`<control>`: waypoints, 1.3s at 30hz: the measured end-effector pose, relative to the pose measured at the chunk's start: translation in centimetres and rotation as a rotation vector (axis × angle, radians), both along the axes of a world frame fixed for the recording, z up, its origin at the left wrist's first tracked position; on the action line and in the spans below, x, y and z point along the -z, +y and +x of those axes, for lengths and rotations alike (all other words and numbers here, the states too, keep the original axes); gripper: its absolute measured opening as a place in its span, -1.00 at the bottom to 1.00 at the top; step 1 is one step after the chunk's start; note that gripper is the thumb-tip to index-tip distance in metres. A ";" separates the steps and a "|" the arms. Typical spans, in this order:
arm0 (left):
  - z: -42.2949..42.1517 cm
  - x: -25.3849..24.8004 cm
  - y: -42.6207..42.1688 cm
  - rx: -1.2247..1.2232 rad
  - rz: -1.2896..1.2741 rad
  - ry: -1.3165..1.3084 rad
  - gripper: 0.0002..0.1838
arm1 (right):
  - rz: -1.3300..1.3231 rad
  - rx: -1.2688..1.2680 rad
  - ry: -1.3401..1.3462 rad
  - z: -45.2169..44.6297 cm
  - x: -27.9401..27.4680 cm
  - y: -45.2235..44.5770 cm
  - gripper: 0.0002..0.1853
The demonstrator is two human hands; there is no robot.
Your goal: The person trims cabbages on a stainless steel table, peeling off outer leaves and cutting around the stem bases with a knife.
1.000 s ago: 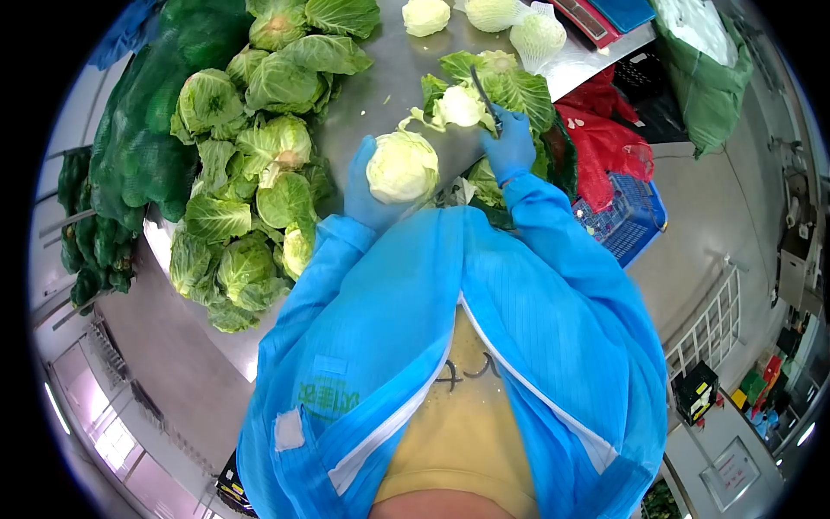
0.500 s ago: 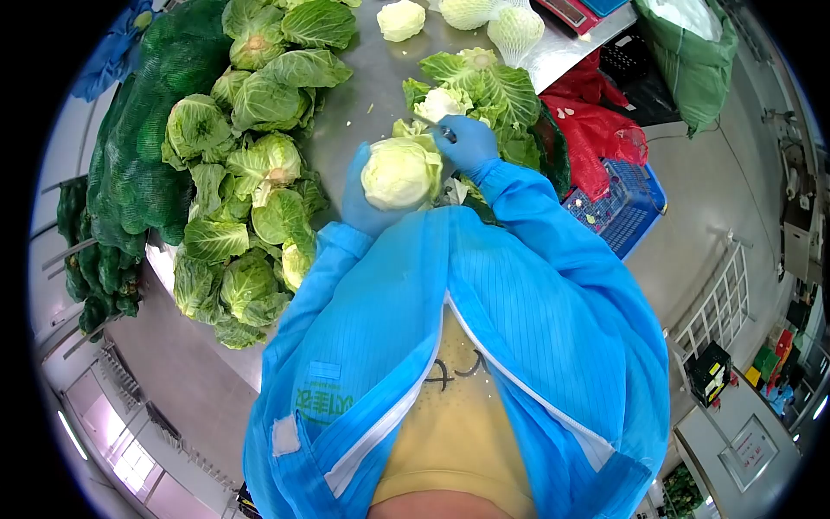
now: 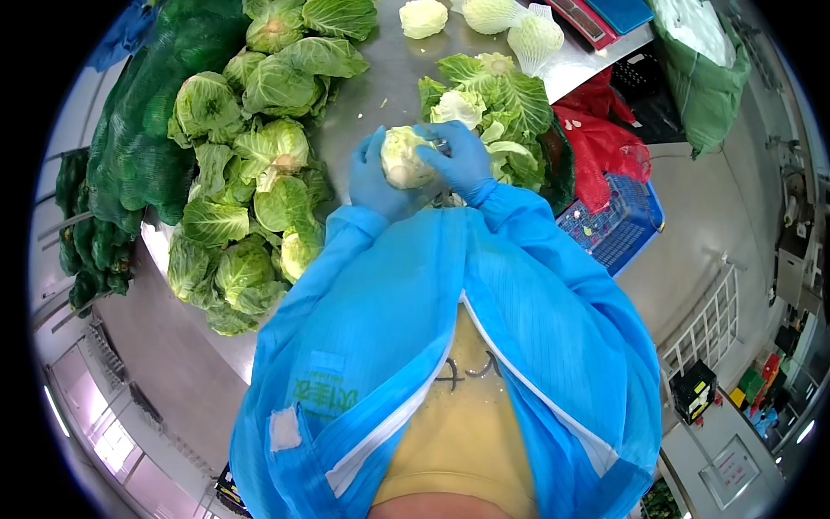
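A trimmed pale cabbage [image 3: 400, 157] sits in front of my chest, above the metal table. My left hand [image 3: 375, 180], in a blue glove, cups it from the left and below. At its right side, my gloved right hand [image 3: 465, 163] is closed on a small knife [image 3: 443, 147], of which only a bit shows between the fingers; the blade is mostly hidden. The right fingertips reach the cabbage's top edge. Just beyond the right hand lies a pile of loose green outer leaves [image 3: 516, 99], with a pale leaf piece [image 3: 458, 107] among them.
Untrimmed cabbages [image 3: 275, 151] are heaped on the left, beside green mesh sacks [image 3: 143, 130]. A peeled cabbage [image 3: 423, 18] and net-wrapped ones [image 3: 534, 36] lie at the back of the table [image 3: 350, 130], near a red scale [image 3: 588, 19]. Right stand a red net bag [image 3: 596, 147] and blue crate [image 3: 618, 229].
Leaves around the held cabbage's upper right have come off, leaving it smaller and paler. The right hand has turned in against the cabbage, and the view has shifted slightly.
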State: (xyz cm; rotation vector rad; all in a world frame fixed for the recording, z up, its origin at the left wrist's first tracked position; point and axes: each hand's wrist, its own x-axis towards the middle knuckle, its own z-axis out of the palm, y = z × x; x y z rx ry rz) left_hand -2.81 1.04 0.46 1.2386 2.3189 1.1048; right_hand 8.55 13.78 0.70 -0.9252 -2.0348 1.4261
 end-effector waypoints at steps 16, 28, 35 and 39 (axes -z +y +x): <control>-1.5 -3.7 1.8 0.201 -0.446 0.058 0.25 | -0.118 -0.003 0.096 -0.2 1.6 -1.1 -0.62; -2.2 1.6 2.0 0.215 -0.213 0.161 0.26 | -0.222 0.012 0.165 1.5 2.0 -0.4 -0.69; -1.9 0.9 2.1 0.177 -0.179 -0.213 0.30 | -0.054 0.055 -0.002 2.1 1.5 -0.4 -0.44; -1.9 -0.8 2.0 0.168 -0.202 -0.157 0.32 | 0.160 -0.210 -0.080 0.9 0.5 0.2 -0.48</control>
